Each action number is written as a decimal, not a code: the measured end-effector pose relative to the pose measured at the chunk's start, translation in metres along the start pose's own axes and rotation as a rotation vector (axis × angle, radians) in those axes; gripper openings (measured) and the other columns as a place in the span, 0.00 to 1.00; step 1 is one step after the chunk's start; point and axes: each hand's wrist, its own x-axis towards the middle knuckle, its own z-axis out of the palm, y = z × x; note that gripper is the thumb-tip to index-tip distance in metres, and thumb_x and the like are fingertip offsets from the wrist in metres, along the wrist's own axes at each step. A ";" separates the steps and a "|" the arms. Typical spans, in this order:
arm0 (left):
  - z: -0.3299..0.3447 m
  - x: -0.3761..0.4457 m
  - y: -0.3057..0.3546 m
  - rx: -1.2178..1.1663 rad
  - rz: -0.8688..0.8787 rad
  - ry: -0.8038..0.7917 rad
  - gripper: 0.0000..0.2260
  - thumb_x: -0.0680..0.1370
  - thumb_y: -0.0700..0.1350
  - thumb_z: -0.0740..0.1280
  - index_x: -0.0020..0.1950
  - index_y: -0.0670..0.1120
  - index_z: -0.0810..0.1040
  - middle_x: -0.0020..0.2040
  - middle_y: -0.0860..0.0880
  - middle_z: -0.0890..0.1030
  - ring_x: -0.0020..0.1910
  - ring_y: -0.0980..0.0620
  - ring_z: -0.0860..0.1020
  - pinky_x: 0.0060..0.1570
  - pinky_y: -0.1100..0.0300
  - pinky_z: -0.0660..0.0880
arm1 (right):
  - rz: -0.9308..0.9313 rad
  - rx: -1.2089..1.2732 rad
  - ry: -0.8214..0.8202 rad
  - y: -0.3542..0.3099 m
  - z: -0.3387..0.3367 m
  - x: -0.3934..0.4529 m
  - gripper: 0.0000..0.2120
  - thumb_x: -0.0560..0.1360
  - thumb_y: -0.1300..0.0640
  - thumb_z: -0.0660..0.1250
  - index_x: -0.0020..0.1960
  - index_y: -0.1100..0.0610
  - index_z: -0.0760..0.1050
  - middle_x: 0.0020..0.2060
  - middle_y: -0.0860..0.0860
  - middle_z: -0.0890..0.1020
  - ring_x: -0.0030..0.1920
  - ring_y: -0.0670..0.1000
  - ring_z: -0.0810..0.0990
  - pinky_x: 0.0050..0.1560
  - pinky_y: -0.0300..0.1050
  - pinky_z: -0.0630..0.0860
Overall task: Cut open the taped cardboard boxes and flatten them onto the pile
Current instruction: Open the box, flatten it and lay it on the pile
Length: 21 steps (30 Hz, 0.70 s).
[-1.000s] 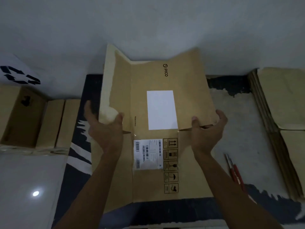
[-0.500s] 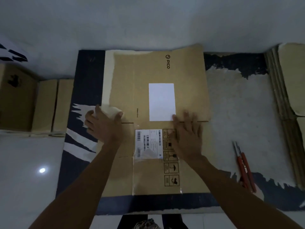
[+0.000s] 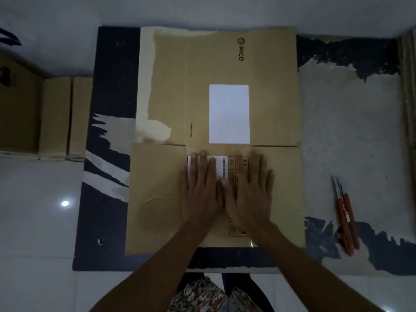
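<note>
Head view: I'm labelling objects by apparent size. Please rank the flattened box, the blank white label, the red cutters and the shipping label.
Largest to smallest as they look:
1. flattened box
2. blank white label
3. red cutters
The shipping label is mostly hidden under both hands, so I cannot rank it.

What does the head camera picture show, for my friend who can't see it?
Two hands, left and right, press flat on a flattened box lying on a dark mat. Red cutters lie to the right, more boxes to the left.

Orange cutters (image 3: 345, 224) right of flattened box (image 3: 157, 188), floor between.
</note>
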 end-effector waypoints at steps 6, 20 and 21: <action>-0.013 -0.028 -0.014 0.008 -0.155 0.080 0.25 0.85 0.54 0.49 0.77 0.42 0.66 0.77 0.38 0.63 0.77 0.37 0.59 0.76 0.40 0.50 | -0.063 -0.085 0.036 0.006 0.017 -0.017 0.32 0.81 0.40 0.52 0.81 0.51 0.51 0.79 0.61 0.46 0.79 0.63 0.42 0.75 0.68 0.46; -0.017 -0.057 -0.023 0.171 -0.272 -0.058 0.32 0.80 0.61 0.52 0.81 0.48 0.55 0.82 0.43 0.51 0.80 0.37 0.47 0.74 0.33 0.47 | -0.052 -0.117 0.040 -0.009 0.028 -0.045 0.35 0.80 0.40 0.53 0.81 0.56 0.51 0.79 0.63 0.47 0.79 0.64 0.42 0.75 0.68 0.45; -0.017 -0.056 -0.024 0.162 -0.281 -0.049 0.32 0.80 0.61 0.52 0.81 0.48 0.57 0.81 0.42 0.53 0.80 0.37 0.50 0.74 0.34 0.49 | -0.046 -0.122 0.037 -0.009 0.028 -0.045 0.35 0.80 0.40 0.54 0.81 0.56 0.51 0.79 0.63 0.47 0.79 0.64 0.42 0.75 0.68 0.45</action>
